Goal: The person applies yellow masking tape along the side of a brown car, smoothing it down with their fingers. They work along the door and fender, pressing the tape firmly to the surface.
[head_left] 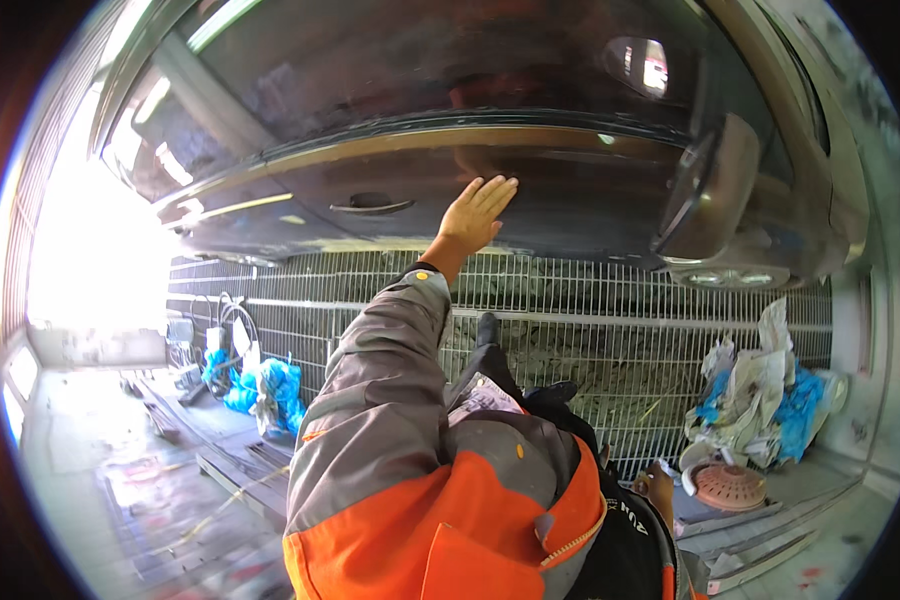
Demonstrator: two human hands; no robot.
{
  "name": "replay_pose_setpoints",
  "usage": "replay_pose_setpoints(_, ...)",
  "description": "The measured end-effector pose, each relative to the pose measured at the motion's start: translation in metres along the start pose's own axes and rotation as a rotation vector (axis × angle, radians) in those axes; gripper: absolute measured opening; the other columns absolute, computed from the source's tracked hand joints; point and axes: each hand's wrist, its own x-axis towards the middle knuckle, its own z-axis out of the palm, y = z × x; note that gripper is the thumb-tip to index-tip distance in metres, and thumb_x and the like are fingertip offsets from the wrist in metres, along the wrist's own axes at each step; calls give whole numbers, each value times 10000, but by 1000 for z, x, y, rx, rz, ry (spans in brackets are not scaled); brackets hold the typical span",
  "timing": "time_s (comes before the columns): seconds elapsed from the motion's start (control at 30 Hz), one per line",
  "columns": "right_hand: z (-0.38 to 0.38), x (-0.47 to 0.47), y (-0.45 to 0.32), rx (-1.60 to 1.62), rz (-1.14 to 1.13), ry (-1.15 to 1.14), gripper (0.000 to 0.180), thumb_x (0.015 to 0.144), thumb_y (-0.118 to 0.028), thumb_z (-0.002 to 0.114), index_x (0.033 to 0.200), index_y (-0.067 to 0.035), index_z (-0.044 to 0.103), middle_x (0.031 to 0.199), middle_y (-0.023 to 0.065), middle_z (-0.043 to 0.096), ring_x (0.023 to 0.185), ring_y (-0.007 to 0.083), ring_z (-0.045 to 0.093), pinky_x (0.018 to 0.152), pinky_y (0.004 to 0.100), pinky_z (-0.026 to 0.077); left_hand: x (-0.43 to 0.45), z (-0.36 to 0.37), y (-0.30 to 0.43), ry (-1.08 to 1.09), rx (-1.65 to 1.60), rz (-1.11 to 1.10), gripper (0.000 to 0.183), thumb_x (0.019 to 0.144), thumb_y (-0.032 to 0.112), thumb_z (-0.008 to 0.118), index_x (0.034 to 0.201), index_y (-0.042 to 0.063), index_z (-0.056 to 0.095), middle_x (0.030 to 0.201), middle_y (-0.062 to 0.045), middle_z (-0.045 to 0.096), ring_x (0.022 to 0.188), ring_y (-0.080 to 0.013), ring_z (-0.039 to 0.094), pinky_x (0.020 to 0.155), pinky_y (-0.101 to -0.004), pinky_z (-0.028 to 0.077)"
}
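My left hand (478,213) is laid flat against the dark door panel (570,180) of a car, fingers stretched out and the thumb apart. Nothing is held in it. To its left is the door handle (373,203), and above it runs the lower edge of the side window (435,67). The side mirror (712,191) juts out further right. My right hand (655,486) hangs low by my right side with curled fingers, partly behind my jacket. A small white piece (669,471) shows at its fingers; whether it is gripped is unclear.
Metal floor grating (555,315) runs beside the car. Blue plastic sheeting (277,390) and hoses (236,319) lie at left. At right are a heap of crumpled sheeting (750,390) and a round slotted pinkish plastic piece (729,486). Long bars (240,480) lie on the floor at left.
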Motion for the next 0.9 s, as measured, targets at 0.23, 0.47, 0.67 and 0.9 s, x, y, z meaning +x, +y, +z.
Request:
replay_pose_setpoints(0.23,48,40,-30,-277,-462,-13,394,920,-411,771,1040,-43,698,854,158,760,796,384,749,690,521,559,-96,57,-102,73,-211,-67,848,1046,525,607,1725,102,324,1815,-21,274,1661,-228,256,1353,-466,236)
replay_pose_setpoints(0.47,151,-17,-93,-629,-101,-143,453,960,-496,716,1036,-50,720,846,159,760,788,372,749,691,520,561,-210,132,-235,137,-264,-114,839,1028,520,634,1700,86,377,1795,-48,329,1659,-269,279,1353,-480,233)
replay_pose_setpoints(0.67,215,-39,-131,-889,-105,-267,456,931,-521,742,1063,-88,689,807,163,740,773,407,744,672,544,556,-276,186,-276,236,-336,-309,799,1015,491,662,1664,78,443,1765,-65,383,1637,-307,322,1341,-513,254)
replay_pose_setpoints(0.9,229,-28,-224,-766,-774,114,239,895,-283,768,932,-56,706,794,158,707,679,377,720,588,490,565,-272,201,-253,363,-357,-626,767,1046,500,619,1679,111,431,1776,-60,363,1625,-355,327,1324,-551,255)
